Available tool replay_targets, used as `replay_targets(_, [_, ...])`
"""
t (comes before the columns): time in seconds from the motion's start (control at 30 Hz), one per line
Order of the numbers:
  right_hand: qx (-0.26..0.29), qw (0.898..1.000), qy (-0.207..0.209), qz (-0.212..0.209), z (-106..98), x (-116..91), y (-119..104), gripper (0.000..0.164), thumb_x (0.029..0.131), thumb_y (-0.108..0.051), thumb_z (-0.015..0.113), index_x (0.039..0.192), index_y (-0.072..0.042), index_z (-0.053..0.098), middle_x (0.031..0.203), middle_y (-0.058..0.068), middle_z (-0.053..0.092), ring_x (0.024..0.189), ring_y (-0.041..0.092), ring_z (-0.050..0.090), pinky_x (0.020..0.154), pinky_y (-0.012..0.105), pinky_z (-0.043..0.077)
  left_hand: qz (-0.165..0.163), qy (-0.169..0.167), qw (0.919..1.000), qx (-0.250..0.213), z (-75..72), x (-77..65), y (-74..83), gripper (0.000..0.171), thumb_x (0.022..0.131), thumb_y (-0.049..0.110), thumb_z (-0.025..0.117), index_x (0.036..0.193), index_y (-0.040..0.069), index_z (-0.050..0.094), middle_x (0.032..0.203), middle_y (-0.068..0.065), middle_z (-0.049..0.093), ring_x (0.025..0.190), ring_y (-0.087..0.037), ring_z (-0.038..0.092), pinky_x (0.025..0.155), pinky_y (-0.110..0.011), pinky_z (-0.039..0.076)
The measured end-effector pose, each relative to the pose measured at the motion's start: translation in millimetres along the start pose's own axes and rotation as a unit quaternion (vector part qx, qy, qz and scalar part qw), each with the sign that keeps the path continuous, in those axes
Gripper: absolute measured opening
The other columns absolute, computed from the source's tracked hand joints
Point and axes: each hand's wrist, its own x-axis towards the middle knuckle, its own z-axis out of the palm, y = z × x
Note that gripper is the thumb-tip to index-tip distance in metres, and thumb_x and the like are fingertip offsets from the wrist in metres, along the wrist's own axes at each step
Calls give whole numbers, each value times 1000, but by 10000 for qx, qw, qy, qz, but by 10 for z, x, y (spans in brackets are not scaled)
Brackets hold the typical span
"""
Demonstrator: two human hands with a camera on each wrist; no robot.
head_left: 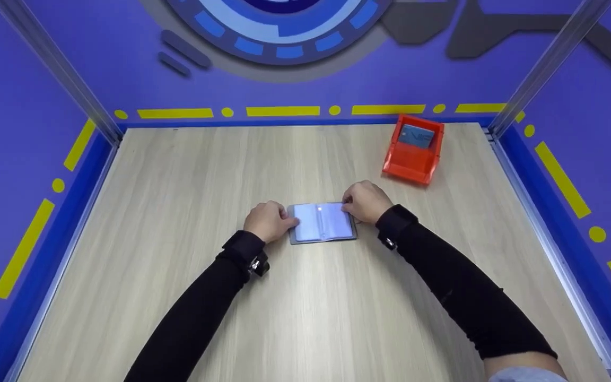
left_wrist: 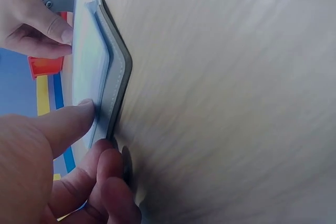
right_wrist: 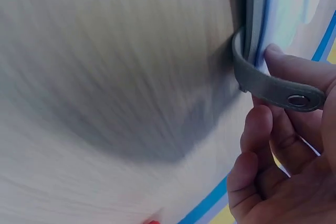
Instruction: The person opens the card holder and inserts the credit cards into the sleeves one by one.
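A grey card holder (head_left: 322, 225) lies spread flat at the middle of the table, its clear plastic sleeves facing up and shining. My left hand (head_left: 267, 222) pinches its left edge, thumb on the sleeves and fingers curled at the cover's rim. On the opposite side my right hand (head_left: 367, 201) pinches the upper right edge, with the thumb over the sleeves. A grey strap (right_wrist: 270, 88) with a metal snap (right_wrist: 298, 100) sticks out beside the right thumb. Stitching runs along the cover (left_wrist: 116, 85) in the left wrist view.
An open red box (head_left: 411, 159) stands at the back right of the wooden table (head_left: 204, 175), a blue-grey card (head_left: 417, 136) inside it. Blue-purple walls (head_left: 295, 90) with yellow marks and metal posts enclose the table at the back and both sides.
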Motion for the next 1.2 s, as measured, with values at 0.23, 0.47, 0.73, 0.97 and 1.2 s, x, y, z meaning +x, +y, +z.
replay_targets(0.23, [-196, 9998, -43, -32, -11, 0, -7, 10, 97, -14, 81, 96, -6, 86, 93, 9, 81, 83, 23, 66, 82, 45, 56, 56, 85, 9999, -28, -3, -9, 3, 45, 96, 42, 85, 69, 20, 56, 69, 6, 54, 67, -16, 52, 62, -32, 37])
replay_targets(0.47, [-208, 9997, -71, 85, -22, 32, -7, 10, 95, -16, 85, 96, -7, 82, 94, 8, 78, 88, 25, 65, 84, 44, 54, 72, 37, 10000, -12, -7, -7, 17, 45, 96, 41, 85, 69, 21, 57, 70, 6, 55, 68, -17, 52, 63, -32, 37])
replay_targets(0.73, [-193, 9997, -68, -160, -25, 36, 1, 9, 96, -13, 80, 89, -6, 80, 85, 7, 75, 80, 22, 61, 76, 37, 49, 51, -12, 9999, 103, -5, 7, 25, 45, 97, 42, 84, 69, 20, 57, 70, 6, 54, 67, -16, 51, 61, -31, 36])
replay_targets(0.97, [-98, 9985, 254, -473, -35, 10, 16, 14, 97, -8, 75, 96, -9, 89, 93, 6, 84, 84, 21, 74, 81, 42, 60, 42, -46, 9999, 80, 1, 7, 25, 47, 97, 43, 84, 67, 20, 56, 68, 6, 53, 66, -16, 51, 60, -31, 36])
replay_targets(1.2, [-43, 9979, 427, -485, -48, -9, 5, 17, 99, -12, 79, 112, -6, 87, 110, 13, 85, 106, 29, 82, 98, 48, 63, 34, -55, 9999, 92, -7, 13, 22, 48, 97, 43, 84, 67, 20, 54, 67, 6, 52, 65, -16, 51, 61, -32, 35])
